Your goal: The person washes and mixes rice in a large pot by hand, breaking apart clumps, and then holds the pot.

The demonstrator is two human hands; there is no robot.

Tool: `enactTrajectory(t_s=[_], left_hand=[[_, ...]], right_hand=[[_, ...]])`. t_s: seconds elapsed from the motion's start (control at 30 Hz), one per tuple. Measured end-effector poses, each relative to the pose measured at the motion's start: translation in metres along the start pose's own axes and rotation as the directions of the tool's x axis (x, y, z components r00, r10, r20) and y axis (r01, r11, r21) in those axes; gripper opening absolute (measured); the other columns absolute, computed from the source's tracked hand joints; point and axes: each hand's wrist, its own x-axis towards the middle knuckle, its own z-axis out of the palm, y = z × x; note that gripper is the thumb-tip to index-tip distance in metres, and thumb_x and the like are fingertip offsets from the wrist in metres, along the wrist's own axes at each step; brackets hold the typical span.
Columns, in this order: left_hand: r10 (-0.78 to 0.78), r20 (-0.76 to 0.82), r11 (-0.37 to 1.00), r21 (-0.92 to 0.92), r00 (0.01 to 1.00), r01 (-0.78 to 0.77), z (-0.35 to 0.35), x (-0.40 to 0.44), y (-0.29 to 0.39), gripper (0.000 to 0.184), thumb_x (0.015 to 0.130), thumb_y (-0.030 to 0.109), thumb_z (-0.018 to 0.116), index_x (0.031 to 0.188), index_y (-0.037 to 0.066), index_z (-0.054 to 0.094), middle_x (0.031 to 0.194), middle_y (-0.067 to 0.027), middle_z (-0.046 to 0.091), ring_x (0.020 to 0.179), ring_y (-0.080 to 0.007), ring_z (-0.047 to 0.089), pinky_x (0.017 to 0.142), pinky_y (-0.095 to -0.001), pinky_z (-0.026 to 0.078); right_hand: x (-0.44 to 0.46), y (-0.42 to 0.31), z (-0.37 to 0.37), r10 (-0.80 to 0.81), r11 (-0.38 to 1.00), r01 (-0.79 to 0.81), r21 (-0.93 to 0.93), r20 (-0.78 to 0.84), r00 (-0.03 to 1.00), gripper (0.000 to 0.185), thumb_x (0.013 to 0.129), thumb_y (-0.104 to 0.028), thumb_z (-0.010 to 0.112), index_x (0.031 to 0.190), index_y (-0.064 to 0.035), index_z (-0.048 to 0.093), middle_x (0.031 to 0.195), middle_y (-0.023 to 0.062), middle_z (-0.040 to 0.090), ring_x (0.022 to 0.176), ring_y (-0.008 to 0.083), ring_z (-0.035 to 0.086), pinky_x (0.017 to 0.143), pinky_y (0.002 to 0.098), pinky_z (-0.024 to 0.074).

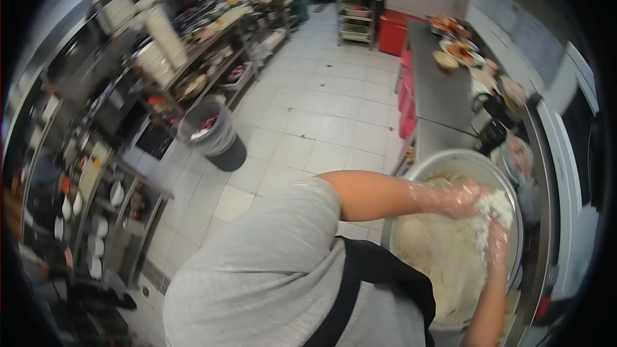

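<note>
A large round metal bowl [518, 218] sits at the right, holding a pale, flour-like mass [440, 250]. Both hands wear clear plastic gloves and are inside the bowl, near its far side. My left hand [468, 198] comes in from above, its fingers curled against a white crumbly clump [493, 205]. From below, my right hand [499, 239] meets the same clump, fingers bent around its lower side. White powder sticks to the gloves. Some fingertips are hidden in the clump, and I cannot tell exactly what it is made of.
Behind the bowl runs a steel counter [443, 99] with plates of food [459, 51] and a black-lidded jug [491, 135]. A lined trash bin [222, 144] stands on the tiled floor. Loaded steel shelves [212, 58] line the left, and a red bin [392, 32] is farther back.
</note>
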Motion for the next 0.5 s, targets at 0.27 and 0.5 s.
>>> enactTrajectory(t_s=[0.27,0.5], left_hand=[[-0.007,0.11,1.0,0.013,0.994,0.005,0.005,-0.029,0.019,0.039,0.073,0.012,0.065,0.11,0.003,0.059,0.094,-0.0229,0.064,0.093,-0.0388,0.061,0.085,-0.0472,0.045],[0.229,0.127,0.967,0.087,0.965,-0.241,0.003,-0.02,-0.017,0.038,0.072,0.002,0.06,0.11,0.0,0.058,0.097,-0.0244,0.061,0.098,-0.0419,0.058,0.084,-0.0475,0.046]], right_hand=[[-0.001,0.017,0.013,-0.069,0.795,0.084,0.6,-0.047,0.996,0.044,0.093,-0.008,0.048,0.137,-0.0046,0.044,0.138,0.0108,0.046,0.127,0.02,0.043,0.107,0.0325,0.0301],[-0.048,-0.096,-0.041,-0.127,0.855,0.189,0.483,-0.159,0.979,0.047,0.081,0.002,0.053,0.128,-0.0001,0.05,0.119,0.0107,0.06,0.108,0.0193,0.056,0.095,0.0299,0.0399]])
